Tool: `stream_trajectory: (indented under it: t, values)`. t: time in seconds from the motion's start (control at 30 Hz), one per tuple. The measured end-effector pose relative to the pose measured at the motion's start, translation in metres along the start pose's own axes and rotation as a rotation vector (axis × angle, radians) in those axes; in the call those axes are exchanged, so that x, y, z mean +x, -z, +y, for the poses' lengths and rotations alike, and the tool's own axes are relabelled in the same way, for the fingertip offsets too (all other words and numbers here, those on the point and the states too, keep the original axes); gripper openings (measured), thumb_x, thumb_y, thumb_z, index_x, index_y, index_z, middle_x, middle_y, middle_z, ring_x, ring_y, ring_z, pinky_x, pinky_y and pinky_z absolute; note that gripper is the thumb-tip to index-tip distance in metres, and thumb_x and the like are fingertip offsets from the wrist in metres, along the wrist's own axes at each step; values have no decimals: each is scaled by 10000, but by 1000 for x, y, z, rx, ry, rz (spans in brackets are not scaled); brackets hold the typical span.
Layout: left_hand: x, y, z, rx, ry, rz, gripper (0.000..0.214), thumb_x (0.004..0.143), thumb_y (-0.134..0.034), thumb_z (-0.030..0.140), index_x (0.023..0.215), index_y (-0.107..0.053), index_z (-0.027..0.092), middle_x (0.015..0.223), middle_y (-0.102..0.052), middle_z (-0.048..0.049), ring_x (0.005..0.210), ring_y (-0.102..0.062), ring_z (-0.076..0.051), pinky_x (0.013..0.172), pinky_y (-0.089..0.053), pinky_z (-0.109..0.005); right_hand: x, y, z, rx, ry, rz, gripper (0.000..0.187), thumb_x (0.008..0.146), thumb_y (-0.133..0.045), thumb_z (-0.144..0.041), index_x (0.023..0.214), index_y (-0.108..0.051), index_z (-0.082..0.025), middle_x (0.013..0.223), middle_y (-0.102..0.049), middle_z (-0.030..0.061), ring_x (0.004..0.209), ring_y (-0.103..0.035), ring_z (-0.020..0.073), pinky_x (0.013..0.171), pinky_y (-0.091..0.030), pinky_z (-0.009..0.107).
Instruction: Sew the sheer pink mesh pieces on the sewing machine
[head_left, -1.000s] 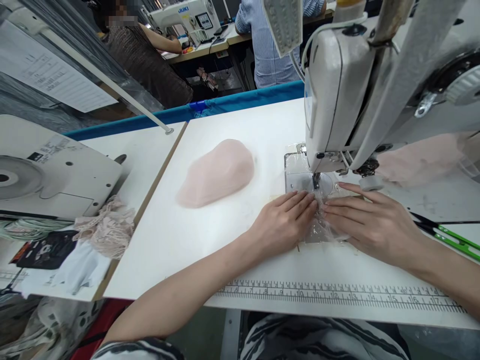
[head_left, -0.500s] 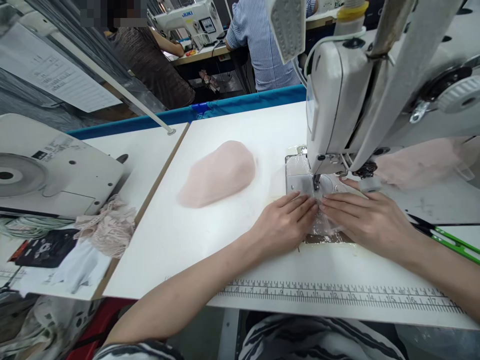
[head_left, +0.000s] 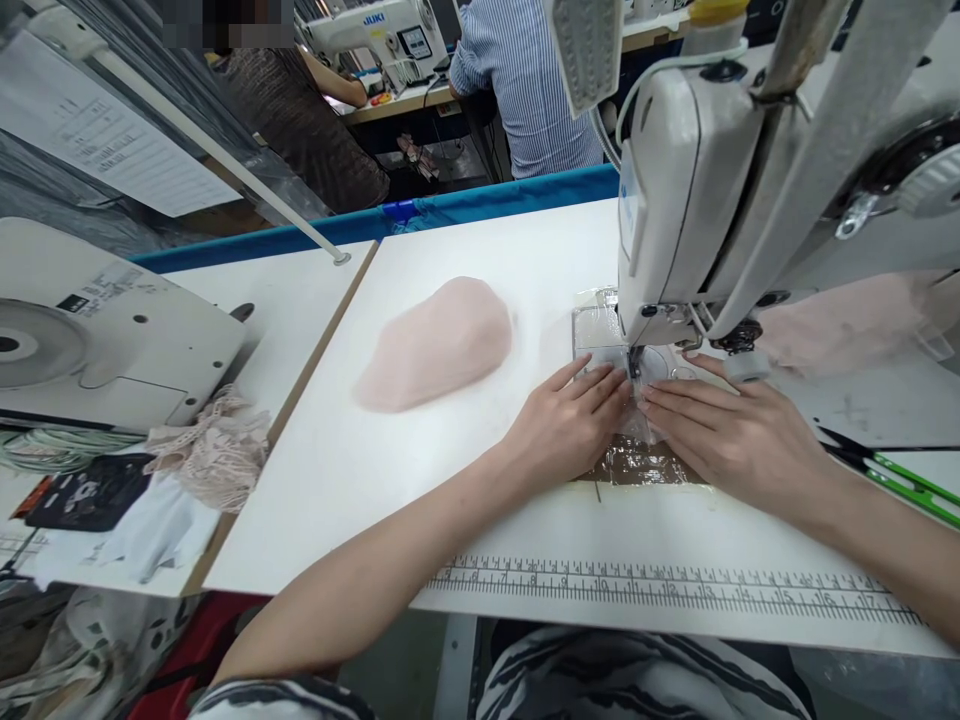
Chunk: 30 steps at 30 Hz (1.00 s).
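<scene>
My left hand lies flat to the left of the needle of a white sewing machine, fingers stretched forward onto the bed. Opposite it, my right hand rests with fingers extended, its tips close to the presser foot. A small piece of thin, see-through material shows between the fingertips; its edges are mostly covered. Shiny clear film and brown tape cover the bed in front of it. To the left, a sheer pale pink fabric piece lies by itself on the white table.
Green-handled scissors lie right of my right hand. More pink fabric sits behind it under the machine arm. A printed ruler runs along the front edge. Left are another machine and a thread bundle. Two people sit beyond the blue-edged table.
Both hands have moved slightly forward on the machine bed, the left most clearly, uncovering more brown tape in front. The view has shifted a little; the pink piece stays put.
</scene>
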<state>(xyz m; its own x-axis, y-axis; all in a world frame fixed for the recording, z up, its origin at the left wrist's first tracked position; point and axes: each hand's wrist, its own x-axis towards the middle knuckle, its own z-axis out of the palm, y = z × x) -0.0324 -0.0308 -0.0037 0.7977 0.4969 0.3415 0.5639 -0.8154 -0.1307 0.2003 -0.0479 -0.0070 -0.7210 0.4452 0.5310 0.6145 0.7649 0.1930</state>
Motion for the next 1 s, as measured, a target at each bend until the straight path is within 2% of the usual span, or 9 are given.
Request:
stream_trajectory:
  t: [0.2, 0.4, 0.73, 0.9, 1.0]
  values:
    - [-4, 5, 9, 39, -26, 64, 313, 999, -486, 188, 1242, -650, 79, 1293, -673, -114, 1222, -642, -222, 1138, -459, -436, 1, 2, 0, -14, -4, -20, 222, 948, -540, -86, 1048, -732, -136, 1120, -747, 74, 1037, -712, 196, 827, -564, 369]
    - [-6, 10, 22, 68, -2, 79, 311, 996, -523, 234, 1187, -678, 44, 1194, -722, -137, 1138, -690, -227, 1111, -488, -412, 0, 5, -1, -5, -1, -28, 240, 944, -544, -81, 1072, -729, -165, 1124, -745, 67, 1038, -713, 201, 853, -561, 372]
    - [-1, 2, 11, 51, 49, 45, 345, 1020, -472, 274, 1240, -658, 83, 1264, -689, -133, 1195, -659, -235, 1138, -456, -468, 6, -1, 2, -36, -46, -40, 270, 915, -523, -48, 1056, -736, -135, 1126, -746, 81, 942, -730, 220, 822, -561, 382]
    - [1, -1, 7, 50, 42, 65, 430, 1015, -494, 370, 1252, -638, 42, 1269, -684, -154, 1212, -647, -257, 1154, -431, -488, 9, 0, 1, -68, -76, -39, 299, 889, -506, -27, 1073, -726, -109, 1096, -758, 83, 942, -721, 231, 896, -536, 416]
    - [-2, 1, 11, 79, 42, 82, 415, 1018, -488, 370, 1218, -660, 50, 1230, -707, -138, 1186, -662, -245, 1139, -450, -467, 7, 2, -1, -35, -77, -57, 318, 872, -520, -20, 1100, -719, -118, 1131, -750, 69, 943, -709, 227, 919, -521, 433]
